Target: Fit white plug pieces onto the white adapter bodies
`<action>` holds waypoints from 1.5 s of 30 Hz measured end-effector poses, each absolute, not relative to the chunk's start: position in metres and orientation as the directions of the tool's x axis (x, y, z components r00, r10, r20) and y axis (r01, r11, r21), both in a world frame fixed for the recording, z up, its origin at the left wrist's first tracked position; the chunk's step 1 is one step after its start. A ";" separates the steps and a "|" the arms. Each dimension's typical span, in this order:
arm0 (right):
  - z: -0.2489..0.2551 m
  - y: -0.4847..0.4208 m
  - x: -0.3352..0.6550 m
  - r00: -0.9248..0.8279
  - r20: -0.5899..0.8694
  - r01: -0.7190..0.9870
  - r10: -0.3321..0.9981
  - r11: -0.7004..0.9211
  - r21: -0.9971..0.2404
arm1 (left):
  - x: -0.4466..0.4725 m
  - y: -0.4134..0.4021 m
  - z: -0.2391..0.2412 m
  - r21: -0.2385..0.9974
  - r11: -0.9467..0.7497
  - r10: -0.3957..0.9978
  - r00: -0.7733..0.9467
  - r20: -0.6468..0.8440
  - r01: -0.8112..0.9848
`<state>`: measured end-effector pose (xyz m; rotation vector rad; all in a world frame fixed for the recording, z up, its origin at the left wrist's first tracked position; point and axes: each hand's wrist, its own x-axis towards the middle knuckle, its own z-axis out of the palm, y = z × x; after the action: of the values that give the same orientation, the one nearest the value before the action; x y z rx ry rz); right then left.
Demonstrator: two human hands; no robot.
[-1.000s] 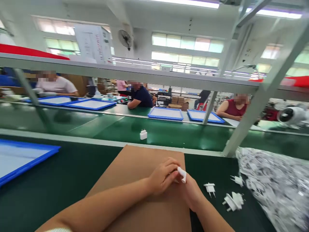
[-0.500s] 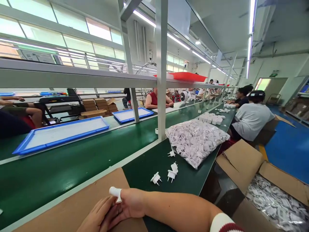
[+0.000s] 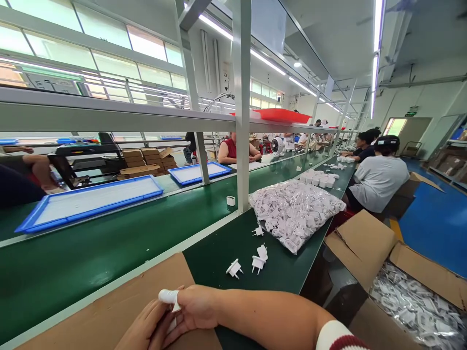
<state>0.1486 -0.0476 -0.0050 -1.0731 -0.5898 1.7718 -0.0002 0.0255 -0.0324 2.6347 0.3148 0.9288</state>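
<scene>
My left hand [image 3: 140, 325] and my right hand [image 3: 195, 308] meet low in the view, over the cardboard sheet [image 3: 105, 316]. A white wrap [image 3: 168, 296] covers my right thumb. Between my closed fingers a bit of a small white part [image 3: 171, 324] shows; most of it is hidden, so its exact kind is unclear. Beyond my right forearm, loose white two-pin plug pieces [image 3: 234, 268] lie on the green table. Behind them rests a clear bag of white plastic parts [image 3: 292, 206].
A grey post [image 3: 242, 107] rises beside the green conveyor belt [image 3: 120, 233], which carries a white housing [image 3: 230, 201]. Blue-rimmed trays [image 3: 91, 201] lie across the belt. An open carton [image 3: 361, 243] with bagged parts stands at right. A co-worker in a light shirt [image 3: 381, 175] sits farther along.
The white housing has come out from behind the post, moving left along the belt. My hands stay together, with slightly more of the white part showing between the fingers. The view has shifted slightly.
</scene>
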 end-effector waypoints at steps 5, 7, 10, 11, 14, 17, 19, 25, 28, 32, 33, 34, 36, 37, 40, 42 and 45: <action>0.002 -0.064 0.142 -0.112 -0.352 -0.485 0.929 -0.360 -0.797 | -0.002 0.008 -0.014 0.501 -0.852 0.402 0.803 0.440 0.152; 0.006 -0.072 0.138 -0.090 -0.307 -0.483 0.947 -0.311 -0.818 | -0.002 -0.001 -0.004 0.549 -0.825 0.406 0.818 0.406 0.137; 0.011 -0.080 0.137 -0.105 -0.249 -0.480 0.963 -0.269 -0.835 | -0.002 -0.007 0.004 0.587 -0.802 0.394 0.834 0.385 0.108; 0.013 -0.082 0.137 -0.115 -0.239 -0.479 0.964 -0.264 -0.837 | -0.002 -0.007 0.005 0.596 -0.796 0.394 0.836 0.382 0.102; 0.019 -0.086 0.137 -0.125 -0.238 -0.492 0.963 -0.269 -0.828 | -0.003 -0.008 0.004 0.619 -0.780 0.401 0.831 0.386 0.089; 0.021 -0.089 0.136 -0.111 -0.256 -0.508 0.960 -0.277 -0.816 | -0.004 -0.009 0.001 0.636 -0.769 0.395 0.831 0.391 0.066; 0.021 -0.089 0.136 -0.101 -0.262 -0.512 0.960 -0.276 -0.814 | -0.003 -0.009 -0.001 0.641 -0.766 0.390 0.832 0.394 0.055; 0.018 -0.087 0.138 -0.119 -0.261 -0.518 0.958 -0.284 -0.807 | -0.003 -0.012 0.003 0.619 -0.777 0.476 0.752 0.457 0.115; 0.020 -0.087 0.140 -0.147 -0.258 -0.514 0.955 -0.297 -0.805 | -0.004 -0.015 0.007 0.607 -0.782 0.504 0.720 0.478 0.144; 0.024 -0.087 0.142 -0.132 -0.277 -0.479 0.952 -0.306 -0.823 | -0.005 -0.016 0.008 0.562 -0.822 0.451 0.711 0.540 0.095; 0.025 -0.087 0.142 -0.124 -0.295 -0.471 0.948 -0.318 -0.823 | -0.005 -0.016 0.008 0.537 -0.839 0.437 0.703 0.561 0.092; 0.026 -0.086 0.142 -0.114 -0.314 -0.465 0.943 -0.330 -0.821 | -0.005 -0.015 0.007 0.506 -0.857 0.422 0.694 0.583 0.095; 0.026 -0.085 0.143 -0.100 -0.342 -0.460 0.934 -0.349 -0.817 | -0.005 -0.013 0.007 0.435 -0.894 0.386 0.675 0.629 0.106; 0.026 -0.084 0.143 -0.091 -0.352 -0.456 0.932 -0.353 -0.817 | -0.004 -0.011 0.006 0.400 -0.910 0.366 0.668 0.648 0.110; 0.025 -0.083 0.144 -0.064 -0.370 -0.442 0.927 -0.359 -0.822 | -0.004 -0.010 0.007 0.323 -0.939 0.319 0.652 0.688 0.119; 0.024 -0.081 0.143 -0.046 -0.379 -0.429 0.924 -0.360 -0.828 | -0.005 -0.011 0.008 0.289 -0.949 0.300 0.639 0.709 0.126; 0.025 -0.080 0.143 -0.031 -0.389 -0.378 0.921 -0.371 -0.848 | -0.005 -0.012 0.010 0.264 -0.954 0.291 0.628 0.722 0.139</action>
<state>0.1428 -0.0801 0.0249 -1.2027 -0.6666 1.6125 -0.0046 -0.0119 0.0099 2.6656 0.3557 1.2312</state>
